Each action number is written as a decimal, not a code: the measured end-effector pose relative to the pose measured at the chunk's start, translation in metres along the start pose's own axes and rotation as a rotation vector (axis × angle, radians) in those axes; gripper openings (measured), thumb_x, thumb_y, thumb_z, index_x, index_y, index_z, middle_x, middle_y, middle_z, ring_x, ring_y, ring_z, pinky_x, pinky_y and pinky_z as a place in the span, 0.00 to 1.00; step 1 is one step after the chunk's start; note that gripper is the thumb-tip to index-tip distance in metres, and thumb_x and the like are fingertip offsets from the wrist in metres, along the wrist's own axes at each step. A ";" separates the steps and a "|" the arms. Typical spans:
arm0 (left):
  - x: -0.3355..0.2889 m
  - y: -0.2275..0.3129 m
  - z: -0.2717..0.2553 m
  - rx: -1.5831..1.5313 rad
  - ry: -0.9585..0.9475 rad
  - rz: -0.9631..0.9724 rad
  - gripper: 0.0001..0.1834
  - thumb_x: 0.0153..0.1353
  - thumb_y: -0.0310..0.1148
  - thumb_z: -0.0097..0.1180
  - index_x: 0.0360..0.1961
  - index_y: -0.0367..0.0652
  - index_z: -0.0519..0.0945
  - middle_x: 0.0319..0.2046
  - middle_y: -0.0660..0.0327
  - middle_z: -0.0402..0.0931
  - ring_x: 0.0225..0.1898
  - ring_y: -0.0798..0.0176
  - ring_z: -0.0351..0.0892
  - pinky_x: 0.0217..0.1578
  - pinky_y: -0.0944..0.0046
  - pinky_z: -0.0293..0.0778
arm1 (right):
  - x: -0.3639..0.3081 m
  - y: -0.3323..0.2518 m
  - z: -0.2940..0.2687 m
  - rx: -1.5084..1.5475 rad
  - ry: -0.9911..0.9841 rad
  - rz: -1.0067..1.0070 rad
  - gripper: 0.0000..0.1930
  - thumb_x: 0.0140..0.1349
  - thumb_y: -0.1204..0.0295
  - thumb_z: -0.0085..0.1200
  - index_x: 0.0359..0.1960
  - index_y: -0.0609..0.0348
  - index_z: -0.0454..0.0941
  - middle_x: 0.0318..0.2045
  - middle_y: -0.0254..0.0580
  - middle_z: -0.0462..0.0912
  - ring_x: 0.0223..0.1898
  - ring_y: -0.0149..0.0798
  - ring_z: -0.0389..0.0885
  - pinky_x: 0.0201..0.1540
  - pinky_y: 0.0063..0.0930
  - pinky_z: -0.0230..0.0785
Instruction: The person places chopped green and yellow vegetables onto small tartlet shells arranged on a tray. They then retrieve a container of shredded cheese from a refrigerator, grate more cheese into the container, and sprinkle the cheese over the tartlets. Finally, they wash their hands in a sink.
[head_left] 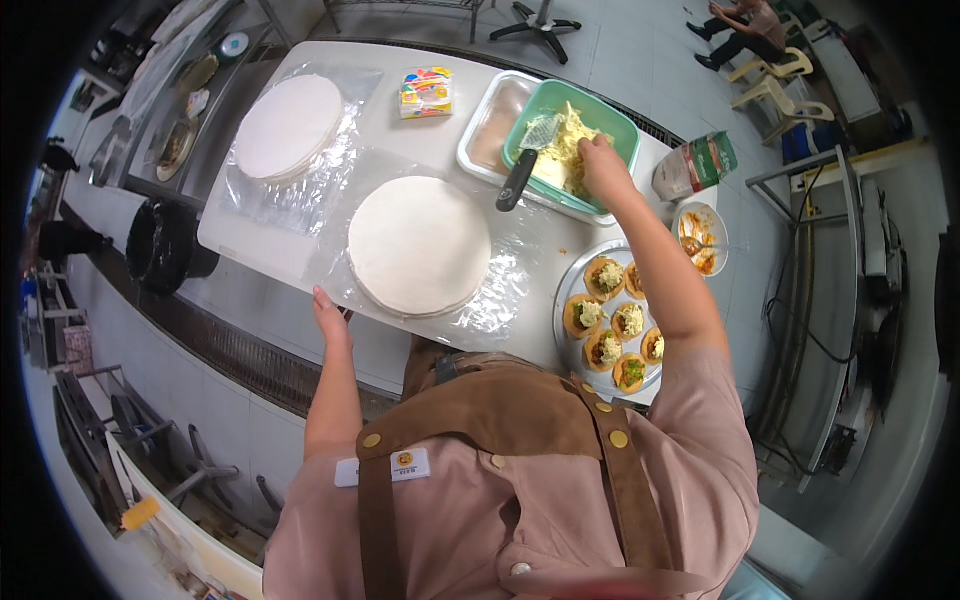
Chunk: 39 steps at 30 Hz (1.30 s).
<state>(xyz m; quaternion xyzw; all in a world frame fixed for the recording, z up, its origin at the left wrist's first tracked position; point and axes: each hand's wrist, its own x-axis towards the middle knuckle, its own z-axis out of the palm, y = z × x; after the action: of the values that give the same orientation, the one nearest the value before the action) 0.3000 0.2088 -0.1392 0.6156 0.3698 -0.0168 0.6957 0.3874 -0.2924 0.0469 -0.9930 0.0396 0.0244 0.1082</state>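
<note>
My right hand (606, 172) reaches into a green tub (627, 128), its fingers bent together at pale yellow grated cheese (572, 140); the fingertips are partly hidden. In the same tub leans a flat grater (520, 178) with a black handle sticking out over the near rim. My left hand (331, 318) is at the table's near edge, fingers stretched out, holding nothing. To the right, a round metal tray (570, 345) carries several small round tostadas (605, 278), most topped with the cheese; one near the front (629, 373) shows green topping.
Two stacks of white discs, a near stack (420, 245) and a far-left stack (288, 128), lie on clear plastic. A colourful packet (427, 93), a white tray (490, 120), a bowl of reddish filling (712, 225) and a foil pouch (697, 165) share the table. Another person (750, 30) sits far right.
</note>
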 end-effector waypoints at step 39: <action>-0.031 0.011 -0.011 -0.122 0.151 -0.072 0.30 0.69 0.56 0.42 0.60 0.43 0.63 0.53 0.60 0.68 0.44 0.62 0.74 0.40 0.62 0.71 | 0.022 0.040 -0.001 0.301 0.067 0.054 0.15 0.50 0.83 0.52 0.42 0.62 0.74 0.33 0.56 0.80 0.33 0.53 0.81 0.39 0.41 0.72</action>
<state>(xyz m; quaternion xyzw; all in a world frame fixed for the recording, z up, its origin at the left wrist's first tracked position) 0.2774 0.2075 -0.1124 0.5581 0.4435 0.0273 0.7008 0.4063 -0.3332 0.0377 -0.9644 0.0730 -0.0123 0.2538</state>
